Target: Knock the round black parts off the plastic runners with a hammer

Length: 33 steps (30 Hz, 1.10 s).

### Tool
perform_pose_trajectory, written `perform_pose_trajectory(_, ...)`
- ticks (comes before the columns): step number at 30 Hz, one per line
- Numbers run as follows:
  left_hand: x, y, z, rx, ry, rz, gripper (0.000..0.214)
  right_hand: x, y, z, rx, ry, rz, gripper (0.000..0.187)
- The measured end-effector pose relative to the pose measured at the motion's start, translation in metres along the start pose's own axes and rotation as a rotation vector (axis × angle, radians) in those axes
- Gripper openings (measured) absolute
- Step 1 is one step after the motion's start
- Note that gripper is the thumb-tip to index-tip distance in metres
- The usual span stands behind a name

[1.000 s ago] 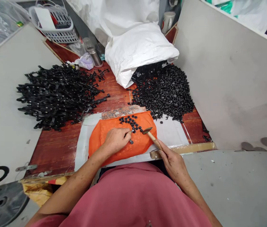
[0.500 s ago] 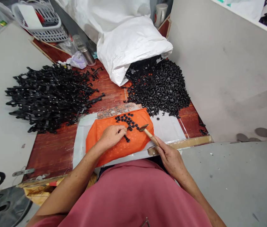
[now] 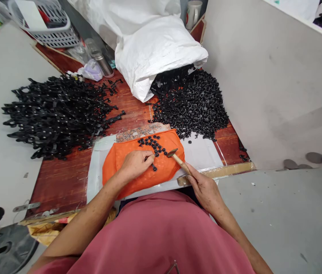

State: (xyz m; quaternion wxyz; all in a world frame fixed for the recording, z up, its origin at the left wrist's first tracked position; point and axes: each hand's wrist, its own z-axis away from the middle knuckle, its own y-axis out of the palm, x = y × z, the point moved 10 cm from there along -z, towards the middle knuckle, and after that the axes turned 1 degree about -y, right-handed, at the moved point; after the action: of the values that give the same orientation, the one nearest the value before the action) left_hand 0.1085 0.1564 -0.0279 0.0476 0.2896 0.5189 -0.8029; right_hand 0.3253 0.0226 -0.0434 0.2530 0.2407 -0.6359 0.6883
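Observation:
My right hand [image 3: 204, 187] is closed round the wooden handle of a small hammer [image 3: 181, 164], whose metal head is over the right part of an orange cloth [image 3: 132, 186]. On the cloth, my left hand [image 3: 135, 164] pinches a small black plastic piece [image 3: 154, 167]; its round end sticks out below the fingers and the rest is hidden. Several small round black caps [image 3: 151, 142] lie scattered between the fingertips and the hammer head. The cloth rests on a white sheet [image 3: 203, 152] at the front of the table.
A heap of black strap-like parts [image 3: 61, 118] covers the table's left side. Small black studs [image 3: 198, 102] spill from a white sack [image 3: 161, 53] at the back right. Behind stand a steel flask [image 3: 102, 62], a grey basket [image 3: 55, 36] and a mug [image 3: 193, 15]. Grey panels [image 3: 263, 83] flank the table.
The camera view has shifted slightly. My left fingertips have moved a little toward the caps, still on the black piece. The hammer stays low near the cloth in my right hand.

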Motion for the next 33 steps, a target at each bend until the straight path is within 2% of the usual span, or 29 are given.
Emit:
perform_pose_trajectory(3, 0.001, 0.000, -0.005, 0.015, 0.037, 0.089, 0.030, 0.006, -0.005, 0.000, -0.016, -0.031, 0.006, 0.051)
perform_pose_trajectory(7, 0.006, 0.000, -0.011, 0.032, 0.066, 0.148, 0.028, 0.026, -0.019, -0.005, -0.042, -0.126, 0.010, 0.051)
perform_pose_trajectory(14, 0.007, 0.003, -0.010, 0.053, 0.020, 0.055, 0.029, 0.062, -0.033, -0.016, -0.077, -0.273, 0.053, 0.054)
perform_pose_trajectory(16, 0.005, 0.004, -0.008, 0.047, 0.007, 0.018, 0.031, 0.062, -0.028, -0.017, -0.083, -0.272, 0.109, 0.054)
perform_pose_trajectory(20, 0.003, 0.004, -0.005, 0.039, -0.017, -0.047, 0.032, 0.052, -0.008, -0.018, -0.010, -0.229, 0.257, 0.055)
perform_pose_trajectory(23, 0.004, 0.004, -0.005, 0.037, -0.022, -0.072, 0.034, 0.052, -0.014, -0.016, -0.097, -0.252, 0.207, 0.057)
perform_pose_trajectory(25, 0.005, 0.004, -0.005, 0.037, -0.026, -0.084, 0.034, 0.053, -0.014, -0.015, -0.109, -0.252, 0.242, 0.057)
perform_pose_trajectory(29, 0.003, 0.007, -0.004, 0.047, -0.030, -0.115, 0.034, 0.049, 0.005, -0.019, 0.035, -0.217, 0.403, 0.055)
perform_pose_trajectory(31, -0.001, 0.007, -0.002, 0.045, 0.004, -0.117, 0.037, 0.047, 0.007, -0.020, 0.049, -0.206, 0.403, 0.055)
perform_pose_trajectory(33, -0.010, -0.002, 0.004, -0.014, 0.102, -0.089, 0.037, 0.044, 0.007, -0.021, 0.042, -0.194, 0.391, 0.054)
